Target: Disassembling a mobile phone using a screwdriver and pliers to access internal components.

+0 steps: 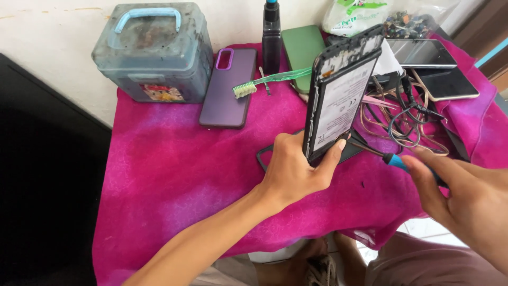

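Note:
My left hand [296, 167] grips the lower end of an opened phone [341, 92], held upright and tilted, its back cover off so the white-labelled battery faces me. My right hand [460, 193] holds a screwdriver with a blue handle [396, 160]; its dark tip touches the phone's lower edge near my left thumb. Both hands are above a bright pink cloth [174, 175]. A dark flat piece [267, 156] lies on the cloth under the phone.
A grey plastic box with a light blue handle [153, 50] stands at the back left. Beside it lie a purple phone case [228, 87], a green toothbrush [270, 80], a dark bottle [271, 37], a green phone [301, 50], tangled cables [407, 119], more phones [431, 69] and a plastic bag [370, 16].

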